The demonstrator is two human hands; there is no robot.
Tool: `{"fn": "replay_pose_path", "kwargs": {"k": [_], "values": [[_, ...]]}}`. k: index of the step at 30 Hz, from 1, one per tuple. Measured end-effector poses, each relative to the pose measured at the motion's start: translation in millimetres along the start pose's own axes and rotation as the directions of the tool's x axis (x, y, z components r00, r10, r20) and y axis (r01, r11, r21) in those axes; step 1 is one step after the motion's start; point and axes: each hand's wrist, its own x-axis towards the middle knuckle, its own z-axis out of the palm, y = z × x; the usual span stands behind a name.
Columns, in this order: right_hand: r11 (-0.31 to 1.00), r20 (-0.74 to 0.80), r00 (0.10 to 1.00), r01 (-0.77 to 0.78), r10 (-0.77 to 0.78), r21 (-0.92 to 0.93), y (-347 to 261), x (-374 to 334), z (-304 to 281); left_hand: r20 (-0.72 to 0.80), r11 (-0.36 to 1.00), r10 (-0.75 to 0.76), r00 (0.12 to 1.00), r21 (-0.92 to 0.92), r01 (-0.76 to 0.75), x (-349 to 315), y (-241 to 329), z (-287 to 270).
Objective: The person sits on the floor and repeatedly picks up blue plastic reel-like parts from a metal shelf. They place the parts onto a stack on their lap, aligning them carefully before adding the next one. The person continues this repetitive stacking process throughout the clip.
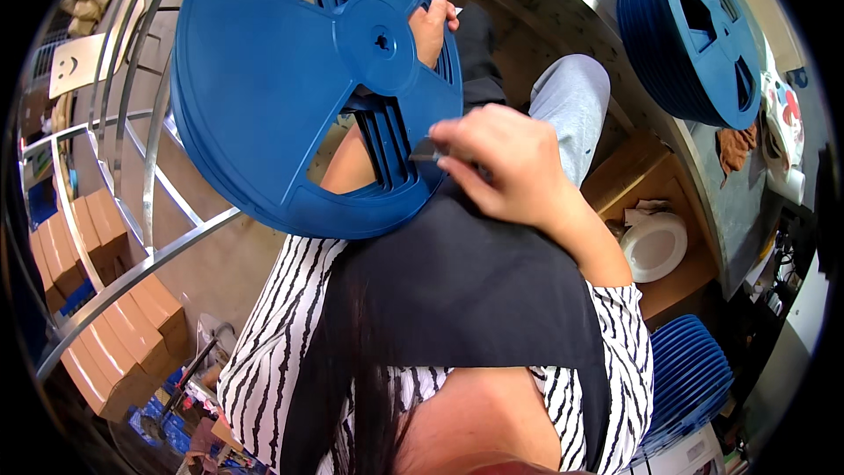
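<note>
A stack of large blue plastic reels point(255, 97) is tilted up in front of my body, above the black apron. My left forearm passes behind it and shows through a cutout. My left hand point(430, 28) emerges at the reels' far right side, its fingers curled at the spokes, holding the stack. Close to the right rim, my right hand point(505, 163) pinches a small flat metal blade point(425, 155), whose tip is at the edge of a reel's cutout. Its handle is mostly hidden by my fingers.
More stacked blue reels point(655, 44) stand on the grey table point(703, 158) at right; others point(690, 378) sit lower right. A cardboard box point(677, 277) holds a white roll point(655, 246). A curved metal rail point(132, 277) runs along the left, beyond it brown cartons point(114, 343).
</note>
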Motion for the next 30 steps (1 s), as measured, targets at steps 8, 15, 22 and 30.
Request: {"fn": "replay_pose_path", "kwargs": {"k": [8, 15, 22, 30], "values": [[0.517, 0.287, 0.889, -0.444, 0.358, 0.731, 22.1, 14.7, 40.5, -0.028, 0.996, 0.011, 1.000, -0.090, -0.014, 6.2, 19.6, 9.2], [0.993, -0.085, 0.994, -0.065, 0.074, 0.097, 14.7, 19.9, 22.5, -0.036, 0.994, 0.112, 0.993, -0.013, -0.112, 9.4, 2.7, -2.8], [0.886, -0.016, 0.971, 0.211, -0.239, -0.412, -2.1, 25.7, 5.7, -0.037, 0.995, 0.078, 0.996, 0.058, -0.075, 4.1, 11.8, 5.6], [0.806, 0.082, 0.965, 0.254, -0.250, -0.534, -20.3, 26.9, -1.8, -0.019, 0.990, 0.081, 0.997, 0.117, -0.078, -2.0, 20.7, 7.2]]}}
